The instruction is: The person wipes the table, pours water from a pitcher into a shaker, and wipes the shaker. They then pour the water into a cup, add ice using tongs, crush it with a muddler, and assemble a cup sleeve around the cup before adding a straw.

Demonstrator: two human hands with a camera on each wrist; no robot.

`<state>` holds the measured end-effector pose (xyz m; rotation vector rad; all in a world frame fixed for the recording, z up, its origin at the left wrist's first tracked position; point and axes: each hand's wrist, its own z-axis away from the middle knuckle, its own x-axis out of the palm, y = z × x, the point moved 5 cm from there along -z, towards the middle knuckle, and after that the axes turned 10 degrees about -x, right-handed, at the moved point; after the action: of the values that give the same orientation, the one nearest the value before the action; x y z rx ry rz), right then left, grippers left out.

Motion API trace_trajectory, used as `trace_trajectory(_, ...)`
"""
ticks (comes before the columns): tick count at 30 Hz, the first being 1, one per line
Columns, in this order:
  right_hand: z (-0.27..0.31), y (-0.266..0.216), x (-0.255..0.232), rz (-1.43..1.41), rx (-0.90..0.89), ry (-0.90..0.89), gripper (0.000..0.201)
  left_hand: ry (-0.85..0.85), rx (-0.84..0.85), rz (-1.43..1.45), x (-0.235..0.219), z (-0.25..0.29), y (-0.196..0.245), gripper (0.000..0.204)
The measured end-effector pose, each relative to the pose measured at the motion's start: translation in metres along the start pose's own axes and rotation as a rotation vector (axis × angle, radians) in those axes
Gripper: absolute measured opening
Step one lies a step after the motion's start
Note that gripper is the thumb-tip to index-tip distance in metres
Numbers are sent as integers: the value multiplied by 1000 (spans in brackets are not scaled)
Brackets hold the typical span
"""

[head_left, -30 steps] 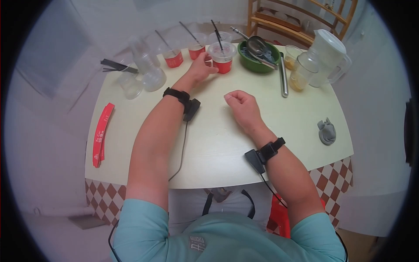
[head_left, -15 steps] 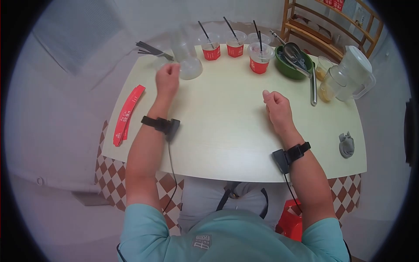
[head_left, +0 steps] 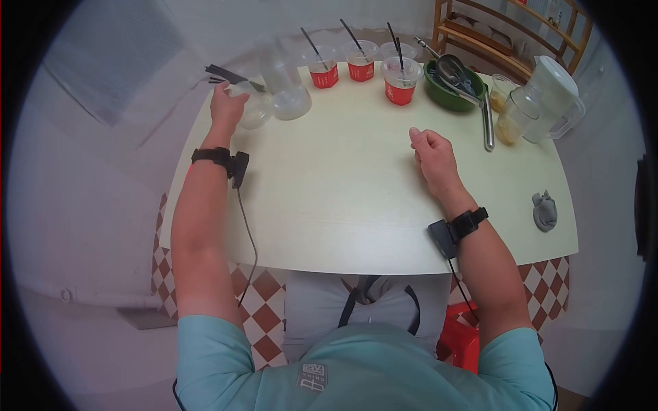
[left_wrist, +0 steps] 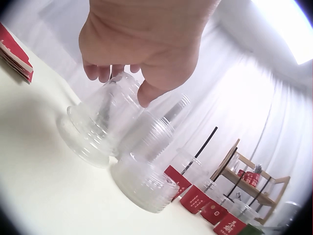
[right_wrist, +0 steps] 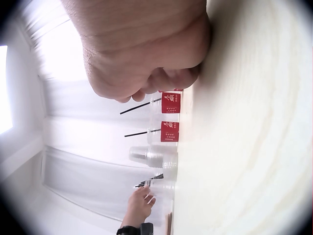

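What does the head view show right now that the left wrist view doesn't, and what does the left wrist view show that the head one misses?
Only the head view shows the right hand, the gray cloth, the red stool and the checkered floor.

Only the left wrist view shows the bright light panel overhead.

Both show the left hand at the clear plastic cups, the red-banded cups with their black straws, and the wooden rack.
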<state>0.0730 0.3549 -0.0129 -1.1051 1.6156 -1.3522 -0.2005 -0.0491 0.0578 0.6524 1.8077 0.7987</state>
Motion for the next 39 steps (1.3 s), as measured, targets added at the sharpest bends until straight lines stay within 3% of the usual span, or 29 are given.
trace_trajectory(10, -1, 1, 2, 3, -41, 2, 38, 77, 10, 158, -37, 2, 21, 69)
trace_trajectory(13, -1, 0, 3, 27, -62, -4, 38, 162, -80, 629, -60, 29, 36, 67)
trace_trajectory(14, -1, -1, 2, 43, -41, -3, 39, 162, -80, 627, -62, 41, 42, 67)
trace_trajectory(16, 0, -1, 1, 62, -18, 0, 41, 21, -96, 1074, -57, 62, 48, 55)
trace_trajectory(17, 0, -1, 1, 69, -15, -4, 40, 17, -98, 1076, -54, 75, 52, 55)
trace_trajectory(20, 3, -4, 2, 87, -20, -30, 39, -347, -327, 1383, -6, 132, 76, 30)
trace_trajectory(21, 3, -5, 2, 89, -28, -62, 38, -431, -416, 1404, 12, 152, 85, 23)
trace_trajectory(23, 4, -6, 3, 91, -58, -115, 36, -718, -456, 1435, 59, 177, 84, 36)
trace_trajectory(24, 4, -6, 7, 86, -86, -170, 36, -854, -493, 1437, 82, 192, 81, 32)
trace_trajectory(29, 5, -7, 9, 18, -128, -123, 35, -1057, -432, 1044, 121, 250, 99, 58)
trace_trajectory(31, 6, -8, 8, 29, -120, -101, 35, -1178, -194, 757, 124, 259, 100, 83)
trace_trajectory(34, 5, -4, 9, 94, -156, -166, 32, -1192, -113, 719, 122, 257, 98, 96)
trace_trajectory(38, 5, -2, 12, 134, -188, -201, 31, -1189, -107, 826, 117, 259, 101, 97)
trace_trajectory(39, 5, -1, 13, 141, -197, -218, 31, -1119, -63, 800, 117, 256, 101, 96)
